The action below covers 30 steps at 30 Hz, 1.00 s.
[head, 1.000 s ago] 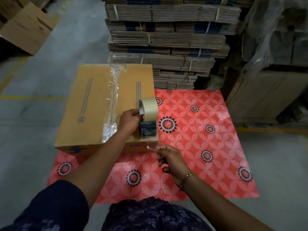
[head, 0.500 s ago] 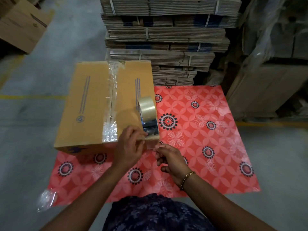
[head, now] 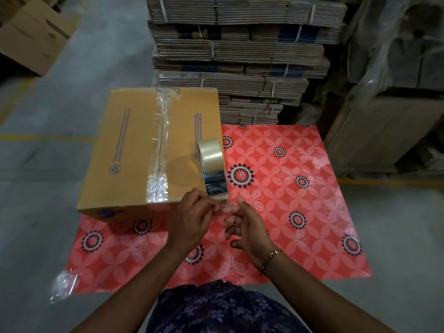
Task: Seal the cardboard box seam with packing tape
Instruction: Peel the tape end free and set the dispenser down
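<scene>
A closed brown cardboard box point(head: 129, 150) stands on a red patterned mat, with clear tape point(head: 159, 150) running along its top seam. A tape dispenser with a roll of clear tape point(head: 212, 164) rests on the box's near right corner. Just below that corner, my left hand point(head: 192, 221) and my right hand point(head: 247, 224) both pinch the loose end of the tape point(head: 222, 204), which stretches from the dispenser between the fingertips.
The red mat point(head: 300, 212) lies on a grey concrete floor. Bundles of flat cardboard point(head: 240, 56) are stacked right behind the box. Wrapped cartons point(head: 384, 128) stand at the right, another box point(head: 31, 37) at the far left. A crumpled tape scrap point(head: 63, 284) lies near the mat's left corner.
My left hand let go of the dispenser on the box and came down to the tape end, which my right hand keeps pinching. The dispenser stays on the corner.
</scene>
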Available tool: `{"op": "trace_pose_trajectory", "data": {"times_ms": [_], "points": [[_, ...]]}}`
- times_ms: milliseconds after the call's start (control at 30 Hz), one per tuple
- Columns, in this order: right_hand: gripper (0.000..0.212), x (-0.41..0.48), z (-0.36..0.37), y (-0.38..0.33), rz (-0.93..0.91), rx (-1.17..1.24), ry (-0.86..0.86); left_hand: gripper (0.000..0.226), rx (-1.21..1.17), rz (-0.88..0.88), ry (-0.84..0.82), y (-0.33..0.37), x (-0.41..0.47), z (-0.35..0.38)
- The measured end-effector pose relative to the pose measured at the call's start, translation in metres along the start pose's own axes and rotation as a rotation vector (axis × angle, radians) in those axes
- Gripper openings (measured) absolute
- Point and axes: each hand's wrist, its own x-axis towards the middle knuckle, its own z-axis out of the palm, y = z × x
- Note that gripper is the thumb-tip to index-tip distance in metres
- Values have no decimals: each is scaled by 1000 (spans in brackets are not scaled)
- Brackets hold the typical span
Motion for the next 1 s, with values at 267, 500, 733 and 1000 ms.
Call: {"op": "trace_pose_trajectory", "data": {"times_ms": [267,500,733,1000], "points": [[37,16,-30,1,-526,-673,73,9,-242,-205,-3,1,-3,-1],[8,30,-31,-12,-791,-949,-46,4,-249,-238,-31,0,-2,-1],[3,36,-38,-21,-709,-915,-66,7,-455,-398,-91,-2,1,-1],[9,37,-31,-36,-491,-739,-89,12,-708,-710,-58,12,3,-1]]}}
